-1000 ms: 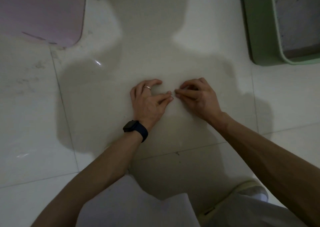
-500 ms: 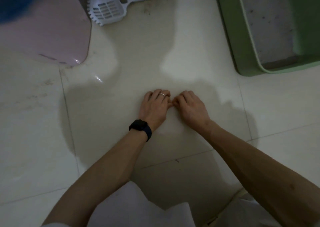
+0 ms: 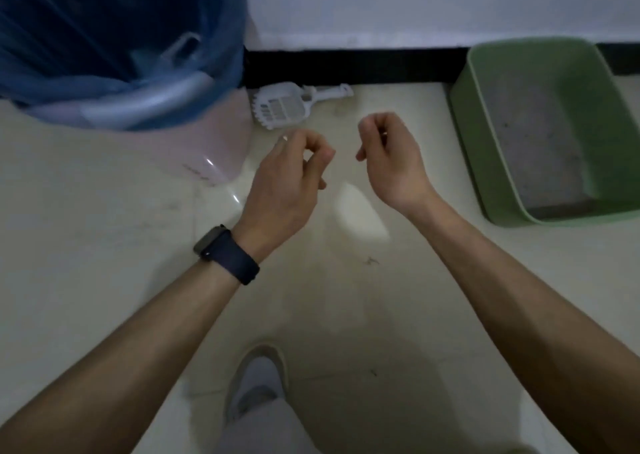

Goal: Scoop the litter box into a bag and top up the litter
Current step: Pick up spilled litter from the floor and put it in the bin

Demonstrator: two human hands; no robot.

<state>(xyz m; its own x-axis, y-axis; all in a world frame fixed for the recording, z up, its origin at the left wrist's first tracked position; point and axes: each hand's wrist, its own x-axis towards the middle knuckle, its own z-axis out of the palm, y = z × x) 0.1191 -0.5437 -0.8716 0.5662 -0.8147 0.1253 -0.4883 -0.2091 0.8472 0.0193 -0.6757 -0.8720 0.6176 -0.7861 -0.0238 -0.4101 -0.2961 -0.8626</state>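
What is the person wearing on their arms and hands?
Both forearms are bare, with no sleeves in view. The left wrist carries a watch with a grey case and a dark blue strap. A thin, shiny ring sits on a finger of the left hand. Nothing worn shows clearly on the right hand.

The bin (image 3: 221, 142), lined with a bag (image 3: 104, 38), stands at the far left near the wall (image 3: 381, 3). The litter box (image 3: 467, 135) sits at the far right, with litter (image 3: 540, 148) in it. Between them the litter scoop (image 3: 284, 107) lies on the floor (image 3: 104, 245), just beside the bin. In front of the scoop the left hand (image 3: 287, 183) and right hand (image 3: 391, 162) hang side by side, apart.
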